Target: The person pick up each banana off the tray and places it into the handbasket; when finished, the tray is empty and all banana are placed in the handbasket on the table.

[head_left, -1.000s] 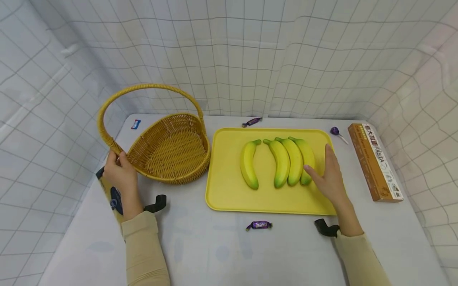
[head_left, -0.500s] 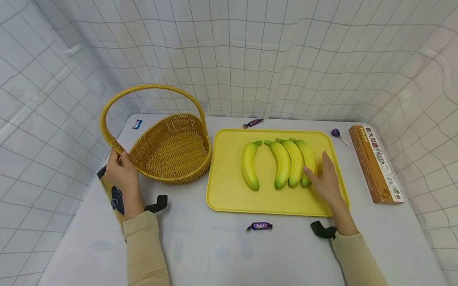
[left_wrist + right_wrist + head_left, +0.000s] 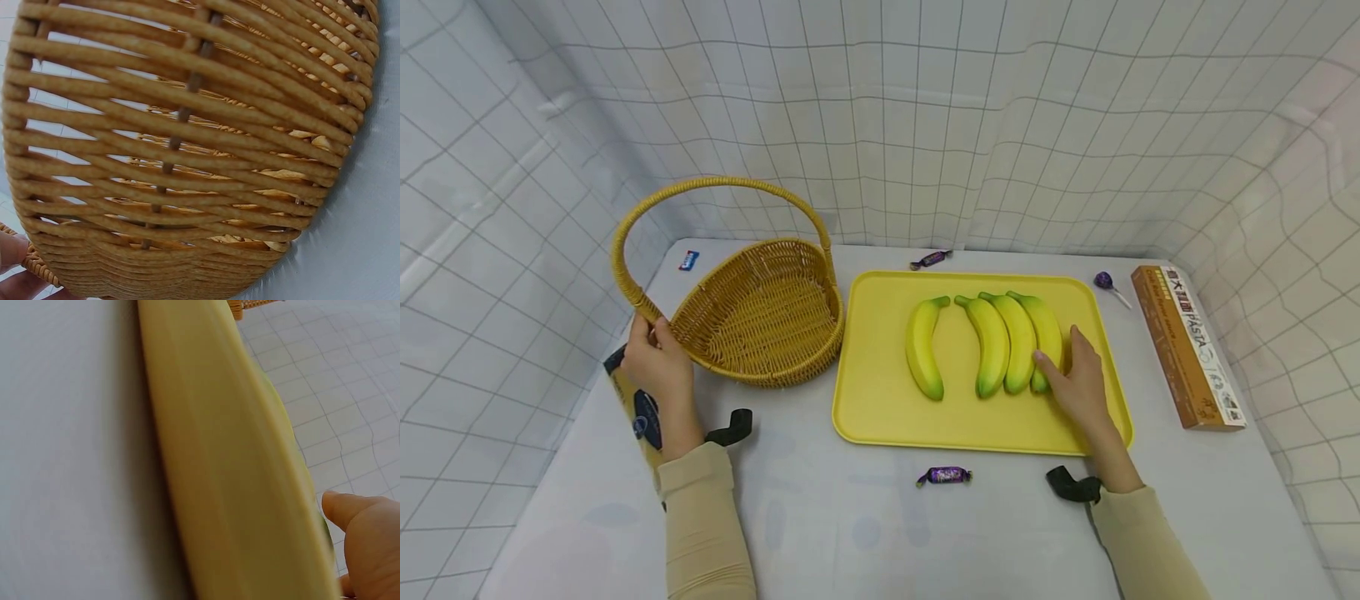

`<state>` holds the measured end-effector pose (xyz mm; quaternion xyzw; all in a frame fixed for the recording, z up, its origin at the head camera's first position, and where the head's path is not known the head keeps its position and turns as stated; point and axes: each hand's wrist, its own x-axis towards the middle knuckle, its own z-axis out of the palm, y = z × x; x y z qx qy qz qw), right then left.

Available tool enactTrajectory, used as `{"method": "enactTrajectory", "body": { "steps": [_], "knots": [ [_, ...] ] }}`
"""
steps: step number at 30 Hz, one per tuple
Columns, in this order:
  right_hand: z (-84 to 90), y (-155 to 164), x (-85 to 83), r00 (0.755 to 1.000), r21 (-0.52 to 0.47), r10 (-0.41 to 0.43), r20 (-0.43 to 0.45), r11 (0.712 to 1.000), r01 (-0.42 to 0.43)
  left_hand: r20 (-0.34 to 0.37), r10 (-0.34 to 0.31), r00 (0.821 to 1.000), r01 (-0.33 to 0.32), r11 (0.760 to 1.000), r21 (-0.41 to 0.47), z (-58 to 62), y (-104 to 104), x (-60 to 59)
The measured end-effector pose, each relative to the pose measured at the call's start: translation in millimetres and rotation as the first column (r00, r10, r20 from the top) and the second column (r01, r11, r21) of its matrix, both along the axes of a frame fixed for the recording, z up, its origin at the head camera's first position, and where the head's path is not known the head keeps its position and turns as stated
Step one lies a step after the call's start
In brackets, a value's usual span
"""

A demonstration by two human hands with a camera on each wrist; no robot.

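Observation:
My left hand (image 3: 658,362) grips the wicker basket (image 3: 805,367) where its arched handle (image 3: 722,182) meets the rim. In the left wrist view the woven wall (image 3: 181,156) fills most of the picture, with fingertips (image 3: 12,250) at the lower left corner. On the yellow tray (image 3: 887,417) lie several bananas, one apart on the left. My right hand (image 3: 1078,383) is at the rightmost banana (image 3: 1043,321), thumb over its lower part and fingers spread to its right. In the right wrist view the thumb (image 3: 350,509) shows beyond the tray's rim (image 3: 231,456).
Purple wrapped candies lie behind the tray (image 3: 932,259) and before it (image 3: 945,475). A lollipop (image 3: 1103,281) and a pasta box (image 3: 1187,346) are at the right. A small blue packet (image 3: 688,260) sits behind the basket. Another box (image 3: 643,408) lies partly under my left arm.
My right hand has moved left and lower, closer to the rightmost banana, its thumb and fingers drawing nearer each other. The left hand and basket have stayed in place.

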<state>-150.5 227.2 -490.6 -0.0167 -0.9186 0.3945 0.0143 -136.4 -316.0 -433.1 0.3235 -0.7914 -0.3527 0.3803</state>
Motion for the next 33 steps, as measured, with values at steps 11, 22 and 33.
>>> {"method": "enactTrajectory", "body": {
  "steps": [11,22,33],
  "knots": [
    [-2.6,-3,-4.0,0.998,0.020,-0.012,-0.058,1.000,0.013,-0.016,-0.010,1.000,0.010,1.000,0.028,1.4,2,-0.3],
    [-6.1,-8,-3.4,0.997,0.020,-0.050,-0.063,0.999,0.051,-0.007,-0.013,1.000,0.013,0.999,0.045,2.9,3,2.4],
    [-7.3,-13,-6.5,0.987,0.002,-0.139,-0.086,0.990,0.140,-0.006,-0.007,1.000,0.008,0.999,0.038,0.5,1,0.9]
  ]
}}
